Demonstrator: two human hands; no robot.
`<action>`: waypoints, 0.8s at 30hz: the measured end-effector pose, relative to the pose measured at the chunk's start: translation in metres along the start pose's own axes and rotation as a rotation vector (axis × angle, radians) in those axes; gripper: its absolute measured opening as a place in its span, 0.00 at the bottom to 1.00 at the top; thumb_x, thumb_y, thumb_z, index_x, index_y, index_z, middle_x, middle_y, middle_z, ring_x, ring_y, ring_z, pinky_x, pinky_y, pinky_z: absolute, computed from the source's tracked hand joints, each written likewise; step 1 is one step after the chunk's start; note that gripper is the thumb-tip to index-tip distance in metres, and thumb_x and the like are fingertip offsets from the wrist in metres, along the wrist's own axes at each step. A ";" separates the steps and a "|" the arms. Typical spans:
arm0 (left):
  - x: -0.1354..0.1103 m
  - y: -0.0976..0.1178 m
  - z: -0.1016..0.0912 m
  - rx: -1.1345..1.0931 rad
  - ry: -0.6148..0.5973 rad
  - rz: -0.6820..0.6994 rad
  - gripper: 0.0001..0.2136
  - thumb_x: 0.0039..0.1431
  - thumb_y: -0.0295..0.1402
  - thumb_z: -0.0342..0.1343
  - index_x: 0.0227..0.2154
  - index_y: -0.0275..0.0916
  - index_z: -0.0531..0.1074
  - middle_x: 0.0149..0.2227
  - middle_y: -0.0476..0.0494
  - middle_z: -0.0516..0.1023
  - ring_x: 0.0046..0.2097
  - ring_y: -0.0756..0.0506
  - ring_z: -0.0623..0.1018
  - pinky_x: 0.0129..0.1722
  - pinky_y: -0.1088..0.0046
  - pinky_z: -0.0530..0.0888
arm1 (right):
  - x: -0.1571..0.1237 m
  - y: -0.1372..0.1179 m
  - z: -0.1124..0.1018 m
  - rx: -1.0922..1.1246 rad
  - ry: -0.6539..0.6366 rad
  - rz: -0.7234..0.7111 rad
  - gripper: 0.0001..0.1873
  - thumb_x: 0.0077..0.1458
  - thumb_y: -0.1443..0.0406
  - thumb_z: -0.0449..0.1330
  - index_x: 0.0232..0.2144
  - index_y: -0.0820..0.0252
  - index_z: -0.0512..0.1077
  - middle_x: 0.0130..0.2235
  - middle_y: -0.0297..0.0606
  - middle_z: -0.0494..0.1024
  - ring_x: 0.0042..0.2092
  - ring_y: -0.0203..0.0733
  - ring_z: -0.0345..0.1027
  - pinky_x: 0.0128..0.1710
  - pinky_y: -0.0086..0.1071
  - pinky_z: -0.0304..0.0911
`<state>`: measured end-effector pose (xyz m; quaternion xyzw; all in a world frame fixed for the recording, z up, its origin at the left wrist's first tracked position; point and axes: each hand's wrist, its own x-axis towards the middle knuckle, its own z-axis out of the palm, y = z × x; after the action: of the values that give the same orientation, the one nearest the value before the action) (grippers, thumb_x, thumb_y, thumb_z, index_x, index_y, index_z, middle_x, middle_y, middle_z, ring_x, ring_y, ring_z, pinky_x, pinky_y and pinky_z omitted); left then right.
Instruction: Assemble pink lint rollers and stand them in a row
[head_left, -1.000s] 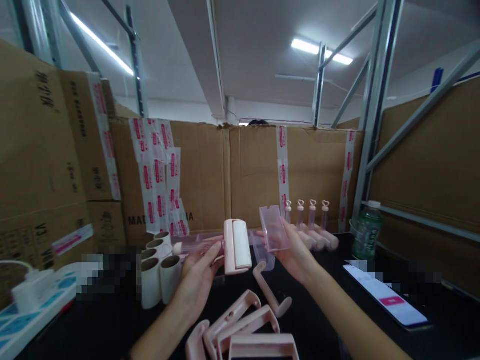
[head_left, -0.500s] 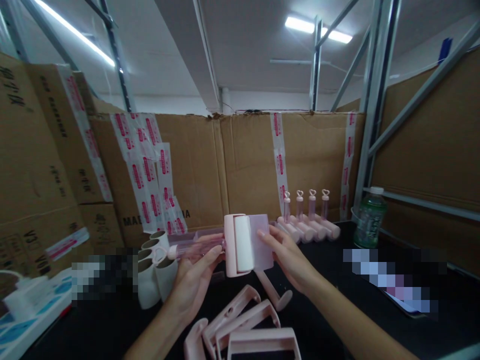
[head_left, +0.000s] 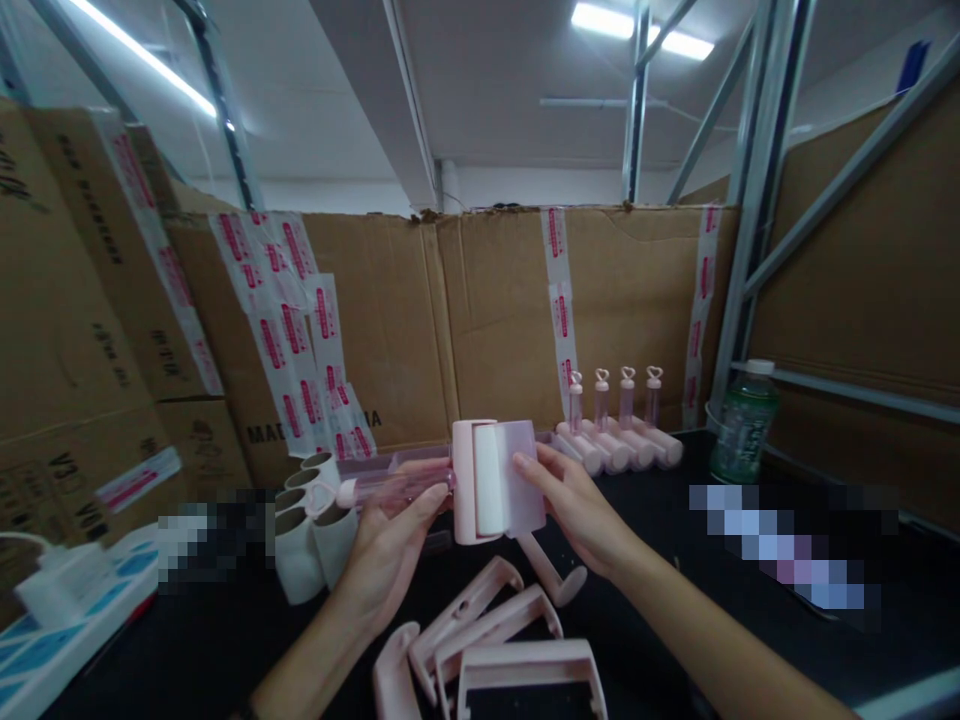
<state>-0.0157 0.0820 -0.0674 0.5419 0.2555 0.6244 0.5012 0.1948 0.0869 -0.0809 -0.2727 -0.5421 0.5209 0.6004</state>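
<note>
A pink lint roller [head_left: 465, 482] is held up in front of me, its white sticky roll [head_left: 491, 480] showing. My left hand [head_left: 401, 535] is closed round its clear pink handle [head_left: 394, 488], which ends in a heart-shaped loop. On the right, my right hand [head_left: 570, 500] pinches the translucent cover [head_left: 525, 475], which lies against the side of the white roll. Several pink roller frames [head_left: 525, 655] lie in a heap on the black table below my hands. Finished-looking lint rollers [head_left: 619, 440] stand in a row behind, handles up.
White paper rolls [head_left: 296, 560] stand upright on the left, near a power strip [head_left: 75, 620] with a plugged-in charger. A green-labelled bottle [head_left: 744, 425] and a blurred phone-like item [head_left: 787, 565] are on the right. Cardboard sheets [head_left: 495, 320] wall the back; metal shelf posts rise behind.
The view has shifted slightly. Both hands keep their hold on the lint roller and cover, which stay nearly in the same place; the cover is slightly closer to the roll.
</note>
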 end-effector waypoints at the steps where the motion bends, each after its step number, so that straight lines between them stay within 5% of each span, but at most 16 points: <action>1: 0.000 0.000 0.000 0.003 0.001 -0.004 0.11 0.54 0.32 0.68 0.41 0.39 0.81 0.45 0.41 0.83 0.48 0.44 0.79 0.50 0.69 0.77 | 0.000 0.000 0.000 -0.003 0.000 0.001 0.22 0.58 0.51 0.65 0.49 0.56 0.76 0.52 0.42 0.80 0.58 0.51 0.70 0.55 0.40 0.65; 17: -0.001 -0.009 0.000 0.105 -0.019 -0.009 0.13 0.54 0.34 0.68 0.43 0.39 0.80 0.47 0.39 0.82 0.50 0.41 0.79 0.50 0.69 0.76 | -0.008 0.001 0.017 -0.071 -0.048 -0.021 0.22 0.55 0.51 0.67 0.45 0.59 0.76 0.48 0.42 0.80 0.51 0.49 0.73 0.54 0.41 0.66; 24: 0.001 0.006 -0.001 0.012 -0.026 -0.151 0.21 0.55 0.40 0.67 0.49 0.38 0.77 0.48 0.36 0.82 0.43 0.40 0.82 0.38 0.71 0.78 | -0.009 -0.005 0.017 -0.103 -0.159 0.071 0.29 0.55 0.47 0.65 0.51 0.58 0.72 0.50 0.43 0.78 0.49 0.47 0.73 0.39 0.33 0.70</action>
<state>-0.0191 0.0811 -0.0618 0.5321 0.2927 0.5763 0.5469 0.1821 0.0729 -0.0757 -0.2802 -0.6041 0.5333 0.5217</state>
